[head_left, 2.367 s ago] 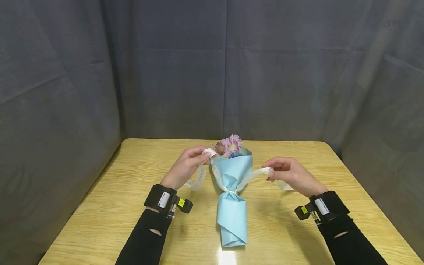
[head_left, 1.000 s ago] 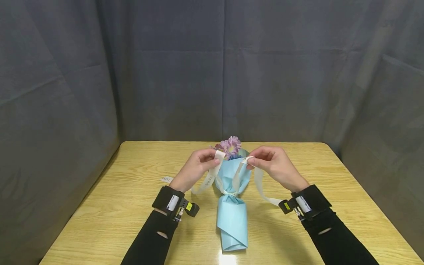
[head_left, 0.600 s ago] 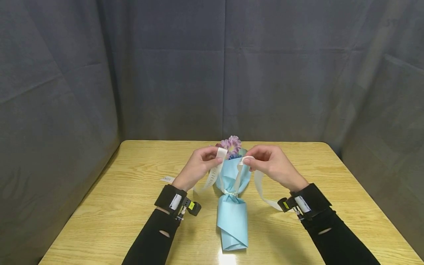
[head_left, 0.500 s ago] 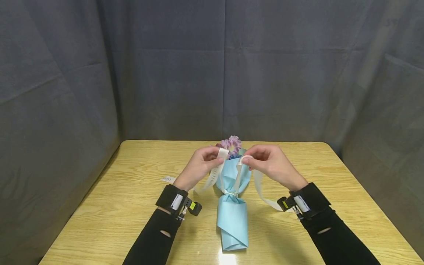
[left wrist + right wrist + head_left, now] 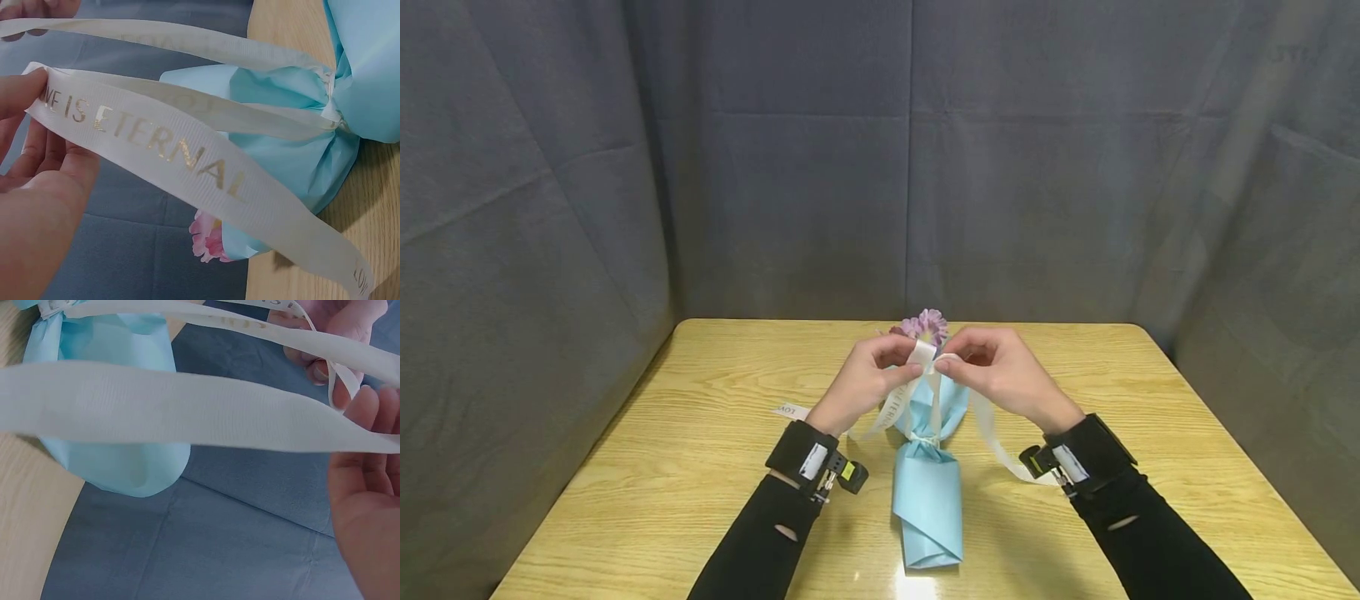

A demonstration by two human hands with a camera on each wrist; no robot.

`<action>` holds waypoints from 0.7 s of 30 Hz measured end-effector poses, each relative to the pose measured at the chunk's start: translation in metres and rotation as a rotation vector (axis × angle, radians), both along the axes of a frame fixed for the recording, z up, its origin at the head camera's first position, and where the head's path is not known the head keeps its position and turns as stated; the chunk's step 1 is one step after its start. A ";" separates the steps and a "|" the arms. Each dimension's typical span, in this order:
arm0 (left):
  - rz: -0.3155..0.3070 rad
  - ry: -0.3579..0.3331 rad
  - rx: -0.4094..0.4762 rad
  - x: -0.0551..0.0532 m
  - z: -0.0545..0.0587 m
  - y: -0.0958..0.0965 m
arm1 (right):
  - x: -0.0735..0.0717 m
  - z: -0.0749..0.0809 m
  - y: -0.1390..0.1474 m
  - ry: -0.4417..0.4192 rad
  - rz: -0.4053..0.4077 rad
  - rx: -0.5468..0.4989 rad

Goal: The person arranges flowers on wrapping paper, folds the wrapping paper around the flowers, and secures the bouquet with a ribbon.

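A bouquet wrapped in light blue paper [image 5: 927,504] lies on the table, its pink-purple flower [image 5: 929,323] toward the far edge. White ribbon [image 5: 169,140] with gold lettering is knotted round the gathered waist [image 5: 922,438] of the wrap. My left hand [image 5: 874,375] pinches one folded length of the ribbon between thumb and fingers. Close beside it, my right hand [image 5: 1000,375] pinches the other length, also looped over. Both hands are raised above the upper wrap, fingertips nearly meeting. From each hand a loose tail hangs down to the table; the right one [image 5: 992,433] curves toward the wrist.
The wooden table [image 5: 700,467] has rounded far corners. Grey cloth [image 5: 790,167] hangs behind it and along both sides. A black strap with a small camera sits on each wrist, the left camera [image 5: 852,476] and the right camera [image 5: 1037,461] hanging inward.
My hands were wide apart with the ribbon ends spread; they have come together over the bouquet. The right one moved left, then the left one edged right, each keeping its pinch.
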State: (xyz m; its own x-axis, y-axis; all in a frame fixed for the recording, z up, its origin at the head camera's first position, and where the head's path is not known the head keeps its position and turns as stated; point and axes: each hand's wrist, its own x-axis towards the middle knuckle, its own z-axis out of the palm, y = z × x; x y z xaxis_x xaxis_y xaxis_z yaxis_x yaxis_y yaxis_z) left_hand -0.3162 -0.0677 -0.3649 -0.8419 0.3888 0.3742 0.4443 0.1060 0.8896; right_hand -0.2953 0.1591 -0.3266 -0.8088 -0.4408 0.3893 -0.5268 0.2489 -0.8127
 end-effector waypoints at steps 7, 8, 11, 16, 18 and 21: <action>0.051 -0.014 0.057 0.002 -0.002 -0.005 | -0.012 -0.007 0.000 0.039 -0.102 -0.040; 0.055 -0.017 0.065 0.002 -0.003 -0.006 | -0.015 -0.007 -0.001 0.057 -0.130 -0.041; 0.052 -0.016 0.069 0.003 -0.003 -0.008 | -0.025 -0.006 -0.002 0.092 -0.212 -0.025; 0.015 -0.003 0.064 0.004 -0.004 -0.009 | -0.043 0.000 -0.012 0.117 -0.285 0.051; -0.001 -0.001 0.061 0.005 -0.005 -0.009 | -0.049 0.002 -0.018 0.092 -0.286 0.072; -0.024 -0.006 0.064 0.006 -0.006 -0.007 | -0.055 0.003 -0.029 0.024 -0.276 0.086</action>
